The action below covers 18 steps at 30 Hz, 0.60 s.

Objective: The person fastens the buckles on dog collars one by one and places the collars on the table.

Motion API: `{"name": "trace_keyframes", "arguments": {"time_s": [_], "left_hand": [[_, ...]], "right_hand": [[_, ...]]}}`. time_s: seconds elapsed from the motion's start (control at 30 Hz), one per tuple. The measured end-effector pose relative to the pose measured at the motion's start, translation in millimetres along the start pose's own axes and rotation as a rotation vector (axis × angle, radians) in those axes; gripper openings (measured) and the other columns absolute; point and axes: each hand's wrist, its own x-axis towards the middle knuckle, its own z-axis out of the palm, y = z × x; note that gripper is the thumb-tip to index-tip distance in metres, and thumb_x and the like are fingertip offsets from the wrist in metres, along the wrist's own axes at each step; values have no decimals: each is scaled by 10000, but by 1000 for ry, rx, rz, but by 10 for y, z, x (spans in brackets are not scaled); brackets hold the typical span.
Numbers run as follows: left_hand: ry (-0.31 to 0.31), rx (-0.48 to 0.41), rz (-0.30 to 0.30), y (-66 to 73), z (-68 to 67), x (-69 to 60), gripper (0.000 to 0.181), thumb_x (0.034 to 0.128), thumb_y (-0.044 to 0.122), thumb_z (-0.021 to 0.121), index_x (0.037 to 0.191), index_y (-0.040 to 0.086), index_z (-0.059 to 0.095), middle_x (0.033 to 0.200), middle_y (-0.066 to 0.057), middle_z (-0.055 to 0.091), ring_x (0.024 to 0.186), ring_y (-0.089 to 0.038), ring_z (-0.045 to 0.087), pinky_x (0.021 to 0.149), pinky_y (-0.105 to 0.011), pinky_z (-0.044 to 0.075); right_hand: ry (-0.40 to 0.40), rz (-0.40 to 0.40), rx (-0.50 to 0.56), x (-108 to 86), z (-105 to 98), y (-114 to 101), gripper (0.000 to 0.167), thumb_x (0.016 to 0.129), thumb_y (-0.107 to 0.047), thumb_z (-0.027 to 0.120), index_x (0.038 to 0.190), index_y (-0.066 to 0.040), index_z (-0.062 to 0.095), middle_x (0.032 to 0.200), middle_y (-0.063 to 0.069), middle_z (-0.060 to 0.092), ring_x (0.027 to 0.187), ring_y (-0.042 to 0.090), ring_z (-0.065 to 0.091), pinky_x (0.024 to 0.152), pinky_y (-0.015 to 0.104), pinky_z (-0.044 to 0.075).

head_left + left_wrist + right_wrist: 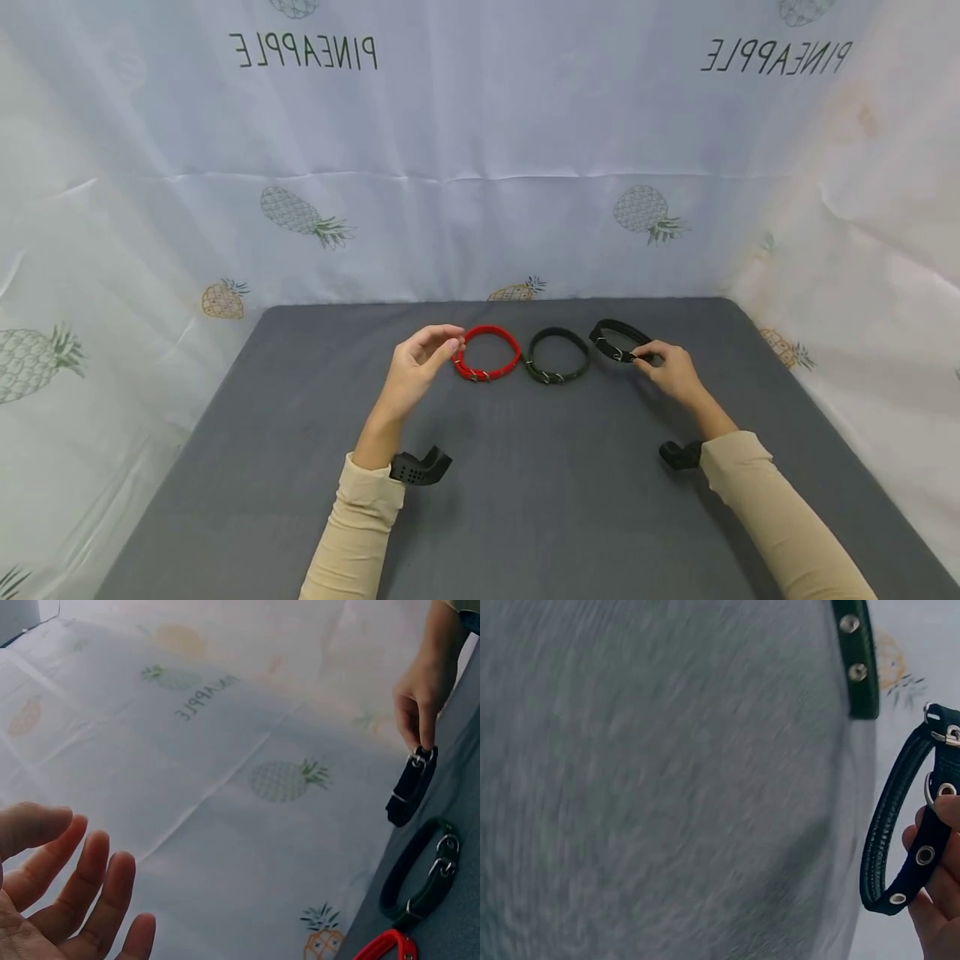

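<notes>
Between thumb and fingers my right hand [674, 372] pinches a black buckled collar [609, 350], tilted up at the right end of a row. In the right wrist view this collar [885, 832] shows metal eyelets and a buckle. Left of it a dark green collar [531, 364] lies in a ring, buckle toward me. A red collar [512, 364] lies left of the green one, close against it. My left hand [411, 365] is raised beside the red collar, fingers loosely bent; the left wrist view shows this hand [67, 907] with nothing in it.
The collars are near the back edge of a table under a grey cloth [525, 483]. Behind it hangs a white curtain [465, 233] printed with pineapples and mirrored lettering. Each wrist carries a black device [422, 467].
</notes>
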Motion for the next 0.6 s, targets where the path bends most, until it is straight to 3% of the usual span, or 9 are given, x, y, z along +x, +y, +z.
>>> {"name": "trace_keyframes", "arguments": {"time_s": [0.07, 0.17, 0.2, 0.27, 0.33, 0.43, 0.6], "left_hand": [[-1, -3, 6, -12, 1, 1, 309, 957, 65, 572, 1189, -138, 553, 979, 170, 669, 960, 22, 637, 943, -163, 509], [-2, -7, 14, -15, 1, 9, 312, 960, 62, 567, 1191, -146, 548, 979, 169, 667, 958, 21, 638, 950, -188, 516], [-2, -7, 13, -15, 0, 11, 308, 959, 58, 566, 1190, -145, 549, 979, 170, 668, 957, 21, 639, 958, -202, 517], [-1, -6, 12, -12, 1, 12, 299, 958, 49, 563, 1186, -145, 552, 978, 170, 670, 957, 23, 641, 970, -226, 519], [-1, -4, 10, -12, 3, 11, 293, 956, 42, 563, 1183, -144, 555, 977, 170, 671, 956, 25, 642, 977, -232, 518], [1, 2, 8, -19, 4, 8, 290, 956, 43, 565, 1181, -139, 559, 976, 171, 671, 955, 26, 642, 974, -227, 518], [5, 9, 4, -33, 1, -2, 295, 955, 55, 571, 1183, -132, 561, 973, 175, 671, 952, 24, 641, 975, -229, 517]], "right_hand": [[4, 8, -35, -1, 2, 34, 164, 913, -49, 637, 1037, 45, 687, 1101, 282, 662, 959, 446, 611, 818, 546, 501], [-2, 4, -65, 2, -8, 76, 155, 903, -33, 641, 1028, 43, 690, 1092, 280, 663, 687, 236, 568, 669, 377, 466], [-5, 0, -71, 3, -10, 91, 154, 899, -27, 640, 1026, 45, 690, 1088, 282, 663, 632, 167, 518, 648, 341, 432], [-16, -8, -84, 3, -6, 121, 156, 894, -17, 636, 1023, 52, 690, 1086, 287, 659, 607, 152, 493, 633, 326, 409], [-22, -20, -101, -1, 5, 151, 156, 892, -13, 633, 1018, 58, 689, 1081, 288, 657, 686, 229, 583, 664, 386, 472], [-36, -20, -115, -8, 24, 183, 160, 892, -17, 633, 1018, 65, 688, 1075, 285, 659, 927, 445, 617, 788, 543, 506], [-82, -10, -130, 0, 46, 206, 174, 892, -30, 636, 1032, 54, 698, 1085, 278, 667, 1029, 480, 595, 887, 606, 477]]}}
